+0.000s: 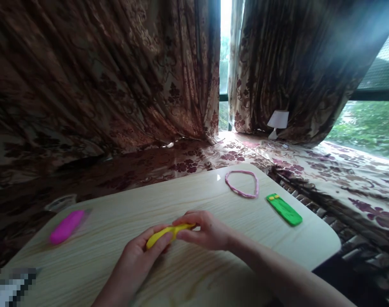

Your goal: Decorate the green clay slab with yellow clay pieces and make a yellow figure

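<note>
A roll of yellow modelling clay (159,237) is held between both hands, a little above the wooden table (194,192). Around its thicker left end, my left hand (143,247) is closed, thumb on top. My right hand (204,230) pinches the thinner right end between thumb and fingers. Part of the clay is hidden under the fingers. To the right lies a flat green clay slab (285,209) with small yellow pieces at its far end. Behind it sits a pink twisted clay loop (242,195). On the table's left side rests a magenta clay block (66,227).
A pixelated dark-edged object (12,285) occupies the near left corner. Behind the table's left edge is a clear dish (60,203). A white lamp (278,121) stands on the flower-patterned cloth (239,147), before the curtains (168,68). The table's rounded edge ends at right.
</note>
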Motion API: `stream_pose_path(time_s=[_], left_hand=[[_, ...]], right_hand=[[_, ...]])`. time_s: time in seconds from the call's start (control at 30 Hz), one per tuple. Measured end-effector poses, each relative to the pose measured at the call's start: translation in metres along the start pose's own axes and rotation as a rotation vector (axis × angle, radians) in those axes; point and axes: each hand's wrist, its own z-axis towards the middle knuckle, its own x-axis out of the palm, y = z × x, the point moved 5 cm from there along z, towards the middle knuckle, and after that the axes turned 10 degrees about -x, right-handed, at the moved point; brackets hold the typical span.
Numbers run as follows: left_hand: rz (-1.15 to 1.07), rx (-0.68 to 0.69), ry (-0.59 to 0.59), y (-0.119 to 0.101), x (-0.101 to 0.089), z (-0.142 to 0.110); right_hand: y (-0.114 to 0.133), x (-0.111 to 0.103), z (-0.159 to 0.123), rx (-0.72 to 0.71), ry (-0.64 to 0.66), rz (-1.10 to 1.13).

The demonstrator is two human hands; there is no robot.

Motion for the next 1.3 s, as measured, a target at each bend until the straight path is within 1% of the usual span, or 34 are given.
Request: stream_pose_path(time_s=[0.07,0.13,0.23,0.33,0.5,0.6,0.7,0.77,0.87,1.0,1.07,1.1,1.2,1.23,1.3], left_hand=[[0.081,0.064,-0.013,0.001,-0.004,-0.016],[0.115,0.102,0.002,0.002,-0.004,-0.032],[0.117,0.154,-0.008,-0.002,0.002,-0.053],[0.101,0.211,-0.019,-0.009,0.009,-0.071],[0.102,0.241,0.1,-0.013,0.014,-0.091],[0.096,0.228,0.147,-0.008,0.012,-0.094],[0.085,0.201,0.174,-0.002,0.01,-0.091],[0.094,0.198,0.194,-0.003,0.009,-0.089],[0.154,0.205,0.24,-0.011,0.009,-0.09],[0.287,0.243,0.321,-0.03,0.012,-0.101],[0.337,0.261,0.308,-0.034,0.015,-0.106],[0.358,0.265,0.28,-0.034,0.016,-0.107],[0.405,0.26,0.196,-0.028,0.016,-0.107],[0.413,0.253,0.194,-0.025,0.015,-0.106],[0.415,0.221,0.237,-0.02,0.012,-0.104]], right_hand=[[0.011,0.004,-0.008,0.002,-0.025,0.011],[0.022,0.01,-0.019,0.007,-0.062,0.014],[0.034,0.021,-0.037,0.014,-0.121,0.009],[0.043,0.034,-0.053,0.005,-0.152,0.009],[0.054,0.05,-0.071,0.002,-0.18,0.0],[0.057,0.057,-0.072,0.018,-0.149,0.025],[0.057,0.06,-0.07,0.047,-0.132,0.073],[0.056,0.06,-0.068,0.074,-0.139,0.114],[0.054,0.059,-0.068,0.113,-0.148,0.172],[0.049,0.06,-0.069,0.147,-0.128,0.223],[0.045,0.061,-0.069,0.161,-0.133,0.233],[0.044,0.061,-0.069,0.165,-0.138,0.234],[0.044,0.061,-0.069,0.165,-0.158,0.229],[0.046,0.061,-0.069,0.159,-0.166,0.224],[0.053,0.06,-0.069,0.135,-0.179,0.207]])
